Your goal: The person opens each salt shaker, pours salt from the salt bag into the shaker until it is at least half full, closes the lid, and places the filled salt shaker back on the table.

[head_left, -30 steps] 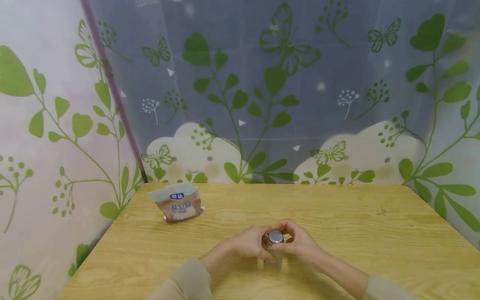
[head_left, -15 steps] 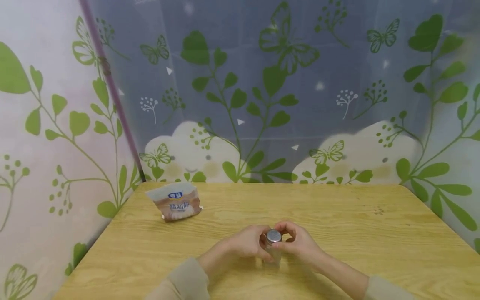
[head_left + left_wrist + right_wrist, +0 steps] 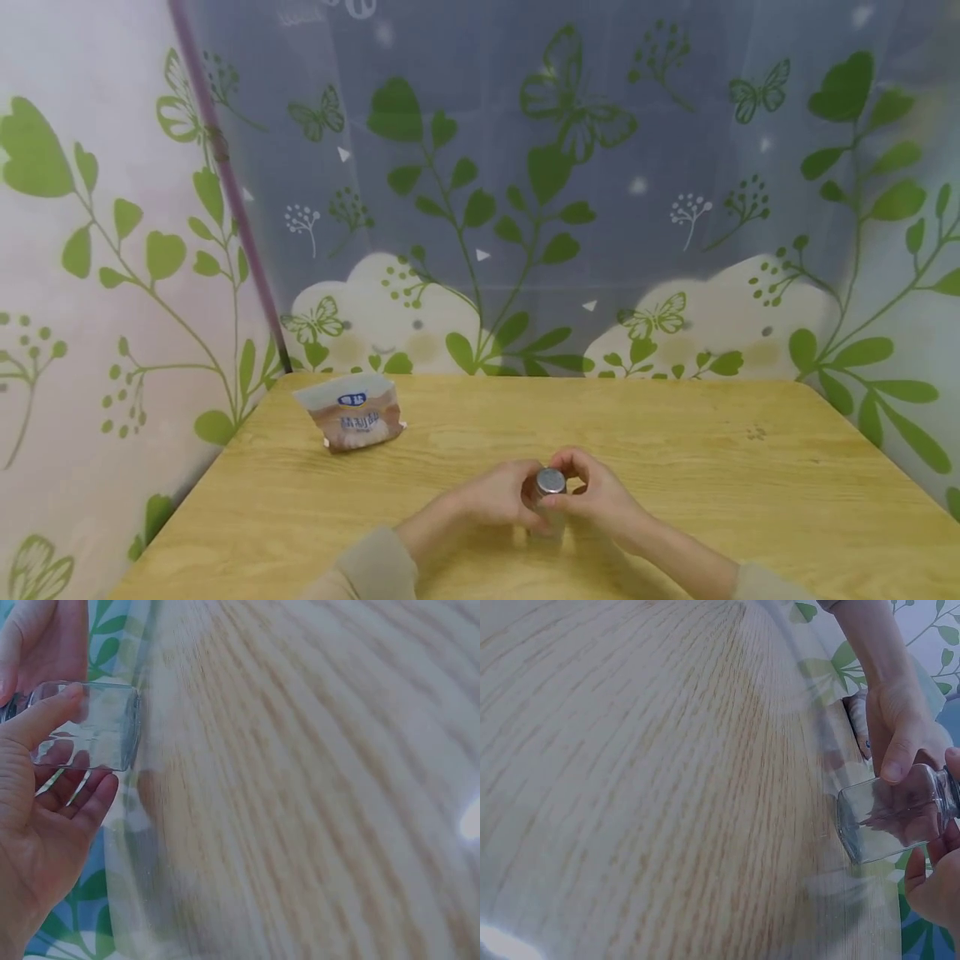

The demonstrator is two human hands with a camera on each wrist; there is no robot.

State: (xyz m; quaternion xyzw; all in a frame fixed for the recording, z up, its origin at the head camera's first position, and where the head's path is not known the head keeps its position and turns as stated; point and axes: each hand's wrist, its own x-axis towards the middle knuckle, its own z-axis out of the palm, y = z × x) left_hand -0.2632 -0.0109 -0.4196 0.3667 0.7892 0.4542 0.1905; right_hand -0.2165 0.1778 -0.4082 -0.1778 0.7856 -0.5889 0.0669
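A square clear glass shaker (image 3: 109,724) with a round silver metal lid (image 3: 551,480) stands upright at the front middle of the table. My left hand (image 3: 491,497) grips its glass body from the left, thumb on the near side and fingers around the far side, as the left wrist view shows. At the top, my right hand (image 3: 602,498) pinches the lid's edge between thumb and fingers. Through the glass (image 3: 881,821) no contents show in the right wrist view. Its base is right at the tabletop.
A brown and white plastic packet (image 3: 360,417) with a blue label stands at the table's back left. The wooden table (image 3: 675,433) ends at a patterned cloth backdrop (image 3: 480,125) behind and at the sides. A purple pole (image 3: 232,183) stands at the back left corner.
The head view has tilted up slightly, so the scene sits a little lower. Both hands keep their hold on the shaker, with only slight shifts of the fingers at the lid.
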